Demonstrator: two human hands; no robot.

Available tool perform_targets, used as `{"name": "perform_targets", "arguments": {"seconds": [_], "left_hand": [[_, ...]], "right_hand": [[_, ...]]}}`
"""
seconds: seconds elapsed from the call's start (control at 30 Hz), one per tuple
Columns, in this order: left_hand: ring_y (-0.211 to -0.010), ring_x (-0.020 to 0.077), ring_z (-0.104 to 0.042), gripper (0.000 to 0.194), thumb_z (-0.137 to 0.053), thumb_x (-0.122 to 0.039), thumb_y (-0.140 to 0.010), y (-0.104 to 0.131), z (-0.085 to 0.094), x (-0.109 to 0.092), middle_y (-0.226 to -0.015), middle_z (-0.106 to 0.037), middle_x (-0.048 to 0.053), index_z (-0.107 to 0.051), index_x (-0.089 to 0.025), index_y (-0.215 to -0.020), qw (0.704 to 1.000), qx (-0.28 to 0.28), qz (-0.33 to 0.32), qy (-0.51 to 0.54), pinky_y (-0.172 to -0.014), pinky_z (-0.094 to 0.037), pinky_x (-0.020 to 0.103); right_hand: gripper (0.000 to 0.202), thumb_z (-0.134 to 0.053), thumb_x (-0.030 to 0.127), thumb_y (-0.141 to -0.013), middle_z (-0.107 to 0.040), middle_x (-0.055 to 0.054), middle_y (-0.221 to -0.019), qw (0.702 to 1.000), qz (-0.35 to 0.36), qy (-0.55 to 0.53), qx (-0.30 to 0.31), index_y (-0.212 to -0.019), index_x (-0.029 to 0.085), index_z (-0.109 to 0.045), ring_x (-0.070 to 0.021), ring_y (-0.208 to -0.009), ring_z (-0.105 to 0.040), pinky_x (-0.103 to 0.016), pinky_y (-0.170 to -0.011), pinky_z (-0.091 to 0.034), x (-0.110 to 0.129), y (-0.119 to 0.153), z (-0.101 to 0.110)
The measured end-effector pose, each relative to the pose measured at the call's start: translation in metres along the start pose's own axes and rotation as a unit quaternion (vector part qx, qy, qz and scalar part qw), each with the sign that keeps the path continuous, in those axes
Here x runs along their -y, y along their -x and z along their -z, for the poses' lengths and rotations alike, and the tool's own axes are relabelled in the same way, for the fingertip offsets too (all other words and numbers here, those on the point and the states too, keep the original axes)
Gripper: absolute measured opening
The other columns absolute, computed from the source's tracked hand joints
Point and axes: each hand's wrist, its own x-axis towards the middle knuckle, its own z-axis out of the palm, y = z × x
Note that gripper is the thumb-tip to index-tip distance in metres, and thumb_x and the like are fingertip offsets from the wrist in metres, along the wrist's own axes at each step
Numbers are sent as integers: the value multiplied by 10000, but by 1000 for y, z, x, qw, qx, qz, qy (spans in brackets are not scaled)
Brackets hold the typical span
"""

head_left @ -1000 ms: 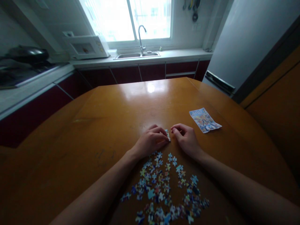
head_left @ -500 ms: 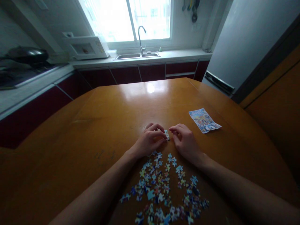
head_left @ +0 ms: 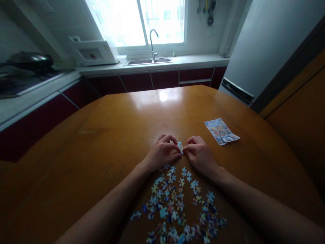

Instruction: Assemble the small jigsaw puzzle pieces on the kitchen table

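A small strip of joined jigsaw puzzle pieces lies on the wooden table between my hands. My left hand curls round its left side, thumb and fingertips pressed to the edge. On the other side, my right hand has its thumb and forefinger pinched together at the strip's right edge. Any single piece in that pinch is mostly hidden by the fingers. Loose jigsaw pieces in blue, white, yellow and dark tones spread between my forearms, down to the bottom of the view.
A colourful printed picture sheet lies to the right of my right hand. The brown table has angled far corners. Beyond it are a counter with a sink, a microwave, a pan on the stove and a fridge.
My right hand's thumb and forefinger have closed into a pinch and come against the strip's right edge. My left hand has barely moved.
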Motion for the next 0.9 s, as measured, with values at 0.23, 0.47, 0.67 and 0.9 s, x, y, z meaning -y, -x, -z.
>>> {"name": "perform_targets", "arguments": {"seconds": [0.23, 0.47, 0.67, 0.9], "left_hand": [[-997, 222, -517, 91, -740, -373, -841, 2, 1, 0, -1023, -648, 37, -780, -294, -860, 1000, 17, -6, 6, -904, -458, 413], [-1007, 215, -518, 61, -746, -347, -835, 1, -1, 2, -1026, -648, 28, -780, -298, -851, 1000, 8, -6, 13, -918, -456, 401], [-1003, 214, -524, 58, -722, -289, -839, 1, 1, 1, -1041, -658, 33, -764, -261, -811, 1000, 15, 3, 20, -933, -458, 408], [-991, 203, -539, 183, -594, -135, -851, -2, 4, -6, -1000, -666, 31, -746, -236, -844, 999, -6, 16, 31, -963, -440, 420]], "right_hand": [[220, -632, 87, -860, -629, -52, -857, 1000, -3, 6, 2, -723, 216, -746, -202, -875, -533, -348, -796, -462, 1, 0, 1], [230, -626, 65, -847, -633, -44, -841, 1000, 10, 2, 1, -709, 215, -733, -199, -865, -534, -344, -794, -462, 2, 1, 1], [228, -630, 65, -844, -635, -44, -822, 1000, 9, -10, -4, -700, 213, -726, -200, -852, -536, -345, -786, -466, 3, 0, 2], [293, -589, -16, -806, -634, -46, -833, 999, 9, -23, -22, -675, 215, -713, -207, -876, -534, -353, -789, -472, 2, 1, 2]]}}
